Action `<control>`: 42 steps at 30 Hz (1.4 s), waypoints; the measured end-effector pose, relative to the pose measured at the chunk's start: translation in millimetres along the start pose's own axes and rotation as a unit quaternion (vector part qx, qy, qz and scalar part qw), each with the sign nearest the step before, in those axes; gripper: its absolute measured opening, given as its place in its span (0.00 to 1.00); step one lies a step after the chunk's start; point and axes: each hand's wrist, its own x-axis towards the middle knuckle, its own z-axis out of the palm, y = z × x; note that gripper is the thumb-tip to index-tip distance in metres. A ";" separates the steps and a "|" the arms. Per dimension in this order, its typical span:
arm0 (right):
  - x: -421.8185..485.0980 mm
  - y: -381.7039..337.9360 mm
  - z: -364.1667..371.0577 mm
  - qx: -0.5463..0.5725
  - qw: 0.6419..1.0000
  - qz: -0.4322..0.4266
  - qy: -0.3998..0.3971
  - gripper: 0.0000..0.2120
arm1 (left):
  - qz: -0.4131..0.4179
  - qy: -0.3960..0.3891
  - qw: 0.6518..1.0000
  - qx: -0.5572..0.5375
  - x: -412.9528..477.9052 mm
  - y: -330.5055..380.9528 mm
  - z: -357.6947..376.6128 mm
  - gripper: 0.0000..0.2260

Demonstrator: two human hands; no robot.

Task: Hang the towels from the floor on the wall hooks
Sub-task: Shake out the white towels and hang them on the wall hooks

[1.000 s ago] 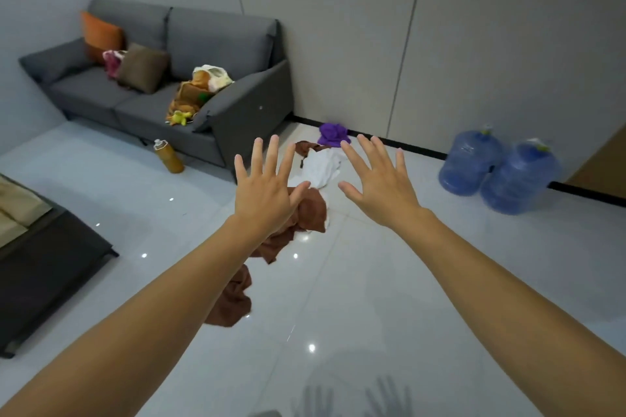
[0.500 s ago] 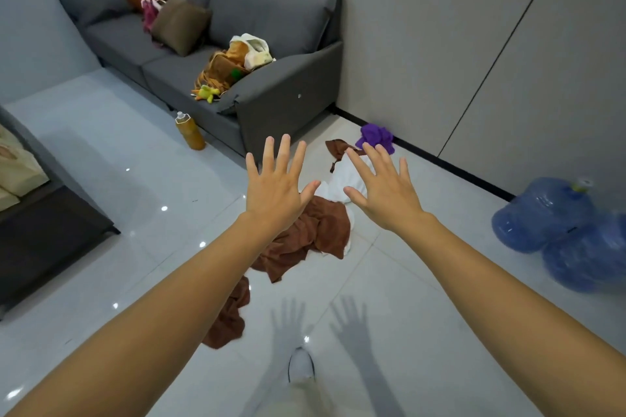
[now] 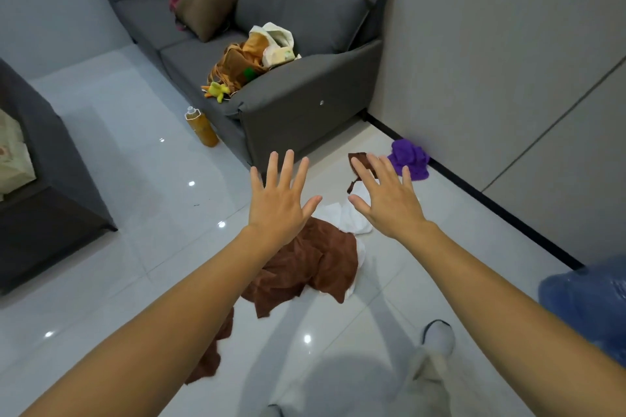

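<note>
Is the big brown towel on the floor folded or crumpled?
Crumpled: the big brown towel lies in a creased heap, partly over a white towel.

A large brown towel [image 3: 311, 264] lies bunched in the middle of the pale tiled floor [image 3: 135, 213], overlapping the near edge of a crumpled white towel [image 3: 342, 217] just behind it. A 2nd brown towel [image 3: 211, 355] lies nearer, only partly in view. Farther off, a small dark brown towel [image 3: 359, 161] lies near a purple towel [image 3: 408, 159] heaped against the wall [image 3: 491, 61].
</note>
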 end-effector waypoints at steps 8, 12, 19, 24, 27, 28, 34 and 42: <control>119.5 138.5 61.8 0.003 0.993 -0.109 -0.053 0.35 | -0.124 -0.078 0.989 -0.014 110.3 102.2 56.3 0.35; 158.4 180.7 95.8 -0.008 0.986 -0.138 -0.093 0.33 | -0.161 -0.108 0.981 -0.024 142.4 133.2 88.5 0.35; 214.4 197.3 158.0 0.024 0.979 -0.184 -0.086 0.32 | -0.163 -0.135 0.976 -0.046 197.4 139.0 145.8 0.36; 246.5 197.9 237.4 0.036 0.977 -0.196 -0.079 0.32 | -0.156 -0.136 0.978 -0.037 231.3 140.0 227.4 0.35; 264.3 206.1 306.7 0.037 0.975 -0.207 -0.075 0.31 | -0.155 -0.136 0.978 -0.033 247.9 151.1 294.2 0.34; 270.6 209.1 333.2 0.037 0.974 -0.210 -0.081 0.31 | -0.156 -0.139 0.978 -0.030 252.5 158.1 321.2 0.34; 293.0 231.7 495.5 0.021 0.967 -0.229 -0.112 0.31 | -0.178 -0.143 0.974 -0.008 275.3 197.9 486.4 0.33; 321.3 264.4 644.3 -0.017 0.956 -0.279 -0.090 0.32 | -0.140 -0.137 0.979 0.052 305.3 223.6 637.8 0.33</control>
